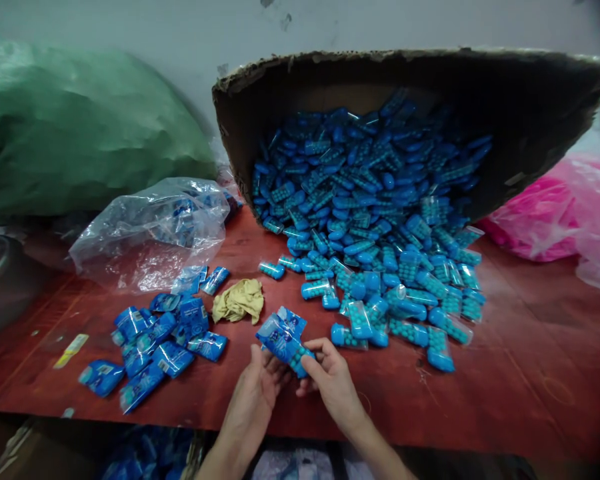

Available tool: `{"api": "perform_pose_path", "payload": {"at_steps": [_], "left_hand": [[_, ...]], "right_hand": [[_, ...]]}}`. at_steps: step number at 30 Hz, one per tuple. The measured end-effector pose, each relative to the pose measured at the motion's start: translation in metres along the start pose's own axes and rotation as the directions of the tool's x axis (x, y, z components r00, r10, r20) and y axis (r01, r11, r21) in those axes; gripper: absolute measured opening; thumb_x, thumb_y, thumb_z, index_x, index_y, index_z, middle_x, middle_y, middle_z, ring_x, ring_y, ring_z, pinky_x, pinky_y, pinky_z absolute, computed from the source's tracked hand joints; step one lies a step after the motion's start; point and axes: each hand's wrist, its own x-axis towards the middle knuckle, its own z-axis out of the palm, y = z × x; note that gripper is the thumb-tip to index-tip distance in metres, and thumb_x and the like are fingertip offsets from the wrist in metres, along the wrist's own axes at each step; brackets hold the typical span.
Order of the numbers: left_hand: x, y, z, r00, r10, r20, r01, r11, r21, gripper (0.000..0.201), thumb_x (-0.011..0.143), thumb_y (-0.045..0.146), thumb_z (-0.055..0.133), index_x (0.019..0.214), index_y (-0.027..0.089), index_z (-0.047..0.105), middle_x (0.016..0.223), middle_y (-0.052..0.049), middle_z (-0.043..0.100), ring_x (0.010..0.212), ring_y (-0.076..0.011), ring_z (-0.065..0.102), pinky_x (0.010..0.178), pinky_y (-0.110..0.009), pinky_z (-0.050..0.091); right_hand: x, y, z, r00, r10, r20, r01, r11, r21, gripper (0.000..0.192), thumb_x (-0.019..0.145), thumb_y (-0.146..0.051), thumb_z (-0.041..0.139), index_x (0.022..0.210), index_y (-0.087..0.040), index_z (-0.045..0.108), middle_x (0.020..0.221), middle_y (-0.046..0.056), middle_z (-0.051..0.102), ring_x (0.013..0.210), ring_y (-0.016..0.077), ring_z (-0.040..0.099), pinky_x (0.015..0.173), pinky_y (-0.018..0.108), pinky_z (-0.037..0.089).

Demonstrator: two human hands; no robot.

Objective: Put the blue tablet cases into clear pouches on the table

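At the table's front edge, my left hand [260, 383] has its fingers closed under a blue printed wrapper [280, 339], its thumb up along the side. My right hand [333, 383] pinches a small clear container [300, 361] of turquoise balls between thumb and fingers. The container's upper end meets the lower end of the wrapper; whether it is inside cannot be made out. To the left lie several wrapped containers [153, 343] in a loose pile. A large heap of unwrapped blue-capped containers [365, 227] spills onto the table at right.
A cardboard box [530, 133] lies on its side behind the heap. A crumpled yellow cloth [239, 300], a clear plastic bag [145, 233] and a green sack [80, 133] are on the left. Pink bags [535, 213] stand right on the red table [520, 373].
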Motion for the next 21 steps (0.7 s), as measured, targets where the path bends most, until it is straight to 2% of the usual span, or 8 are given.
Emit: {"api": "perform_pose_path", "payload": {"at_steps": [3,6,9,10,12,14,15,21], "left_hand": [[0.004,0.008,0.000,0.994,0.105,-0.012,-0.104,0.993,0.057,0.028,0.071,0.041,0.058,0.081,0.015,0.063,0.081,-0.006,0.067,0.079,-0.0176,0.059,0.074,-0.029,0.042],[0.006,0.002,0.008,0.986,0.157,-0.048,-0.152,0.983,0.099,0.016,0.069,0.029,0.063,0.071,0.012,0.062,0.071,-0.004,0.066,0.071,-0.0157,0.059,0.066,-0.026,0.043],[0.008,-0.008,0.012,0.991,0.115,-0.068,-0.114,0.993,0.012,0.017,0.070,0.029,0.063,0.073,0.012,0.060,0.066,-0.002,0.063,0.060,-0.0118,0.056,0.054,-0.023,0.041],[0.008,-0.010,0.011,0.994,0.086,-0.062,-0.087,0.996,-0.020,0.017,0.070,0.029,0.063,0.073,0.013,0.060,0.065,-0.001,0.062,0.056,-0.0107,0.054,0.050,-0.023,0.040],[0.009,-0.011,0.008,0.999,0.031,-0.044,-0.034,0.998,-0.057,0.017,0.069,0.030,0.063,0.073,0.014,0.060,0.064,0.000,0.061,0.052,-0.0097,0.052,0.046,-0.022,0.038],[0.008,-0.009,0.004,1.000,-0.002,-0.024,0.001,0.999,-0.053,0.016,0.069,0.029,0.064,0.073,0.014,0.061,0.065,0.000,0.063,0.054,-0.0099,0.053,0.048,-0.022,0.040],[0.007,-0.007,0.003,1.000,-0.003,-0.016,0.002,0.999,-0.043,0.016,0.069,0.029,0.064,0.073,0.013,0.062,0.067,-0.001,0.064,0.057,-0.0101,0.055,0.051,-0.022,0.042],[0.004,-0.001,0.007,0.999,0.019,0.036,-0.016,0.996,-0.085,0.009,0.070,0.021,0.063,0.074,0.013,0.065,0.076,-0.003,0.068,0.069,-0.0117,0.060,0.070,-0.025,0.046]], "right_hand": [[0.000,0.002,0.000,1.000,0.001,0.027,0.000,0.999,-0.046,0.032,0.069,-0.042,0.063,0.083,-0.017,0.049,0.063,-0.006,0.052,0.041,0.0048,0.049,0.038,0.018,0.047],[-0.001,0.007,0.004,0.997,-0.080,0.020,0.082,0.991,-0.108,0.026,0.072,-0.038,0.061,0.085,-0.017,0.052,0.067,-0.004,0.054,0.043,0.0049,0.048,0.038,0.017,0.045],[-0.001,0.008,0.006,0.988,-0.150,-0.045,0.144,0.983,-0.111,0.026,0.071,-0.037,0.062,0.086,-0.017,0.054,0.068,-0.003,0.055,0.048,0.0068,0.049,0.041,0.018,0.046],[-0.001,0.006,0.006,0.992,-0.124,-0.033,0.121,0.990,-0.079,0.028,0.069,-0.037,0.063,0.086,-0.017,0.054,0.067,-0.004,0.055,0.049,0.0072,0.050,0.042,0.019,0.047],[0.000,0.001,0.004,0.997,-0.039,0.068,0.038,0.999,0.015,0.032,0.066,-0.038,0.066,0.087,-0.017,0.054,0.068,-0.003,0.055,0.052,0.0082,0.053,0.046,0.021,0.050],[0.000,-0.003,0.000,0.982,0.003,0.186,-0.018,0.997,0.079,0.033,0.065,-0.037,0.067,0.088,-0.017,0.055,0.071,-0.002,0.056,0.057,0.0093,0.055,0.051,0.023,0.051],[0.000,-0.005,-0.001,0.978,-0.006,0.208,-0.012,0.996,0.084,0.033,0.066,-0.037,0.066,0.089,-0.017,0.055,0.072,-0.002,0.057,0.058,0.0096,0.056,0.052,0.023,0.051],[0.001,-0.003,-0.007,0.971,-0.220,0.092,0.231,0.965,-0.127,0.019,0.078,-0.029,0.055,0.094,-0.018,0.055,0.077,0.000,0.059,0.062,0.0105,0.056,0.057,0.023,0.049]]}}
